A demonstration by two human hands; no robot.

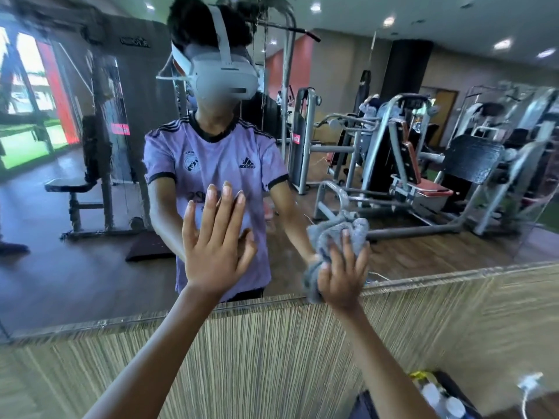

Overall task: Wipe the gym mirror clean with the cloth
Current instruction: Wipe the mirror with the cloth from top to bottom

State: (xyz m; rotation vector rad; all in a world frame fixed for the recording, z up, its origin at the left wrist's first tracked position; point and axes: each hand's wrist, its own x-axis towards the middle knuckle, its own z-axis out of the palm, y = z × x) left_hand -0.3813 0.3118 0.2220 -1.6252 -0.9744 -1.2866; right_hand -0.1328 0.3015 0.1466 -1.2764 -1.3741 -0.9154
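Large wall-mounted gym mirror (75,252): streaky film visible on left portion. Left hand (211,246): released, fingers straight, palm flat on glass, apparently bracing. Crumpled grey towelling cloth (338,231): on glass near mirror's lower edge, right of centre. Right hand (341,276): fingers spread over cloth, pressing it to glass, not clenched. Assessment: wiping step in hand, low section; most of pane apparently outstanding. Next move calls for even pressure, overlapping strokes toward streaked left area, left hand lifted clear of path.

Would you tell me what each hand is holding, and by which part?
The right hand presses the bunched grey cloth to the mirror, fingers spread over its middle. The left hand holds nothing, flat on the mirror.
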